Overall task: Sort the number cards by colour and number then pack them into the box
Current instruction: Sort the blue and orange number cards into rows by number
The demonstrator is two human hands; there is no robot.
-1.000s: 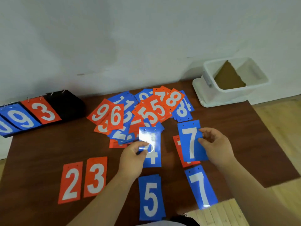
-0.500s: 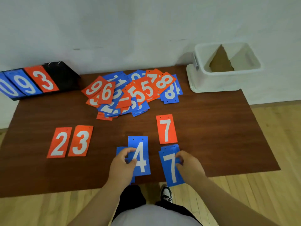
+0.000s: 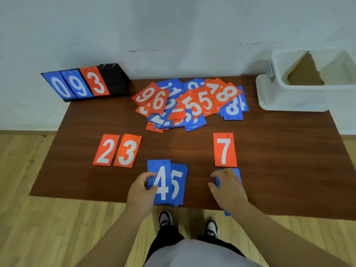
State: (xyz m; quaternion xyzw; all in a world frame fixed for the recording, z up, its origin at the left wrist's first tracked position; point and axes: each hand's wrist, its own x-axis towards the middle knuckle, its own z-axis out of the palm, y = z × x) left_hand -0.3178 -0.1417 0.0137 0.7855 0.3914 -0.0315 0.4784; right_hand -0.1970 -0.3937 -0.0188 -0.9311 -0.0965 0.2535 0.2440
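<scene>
Left hand (image 3: pixel 141 191) pinches a blue plastic 4 card (image 3: pixel 160 182), ordering it against the blue 5 card (image 3: pixel 179 185) to its right (right hand (image 3: pixel 229 189) grips a hidden-number blue card (image 3: pixel 238 175)).

Bench: the reddish-brown wood-grain bench (image 3: pixel 279 151) is showing a smooth, glossy top.
Cards: the orange and blue number cards (image 3: pixel 204 102) are looking like smooth plastic sheet.
Box: the white plastic box (image 3: pixel 289 97) is looking smooth.
Floor: the pale wooden plank floor (image 3: pixel 28 228) is showing grain.
</scene>
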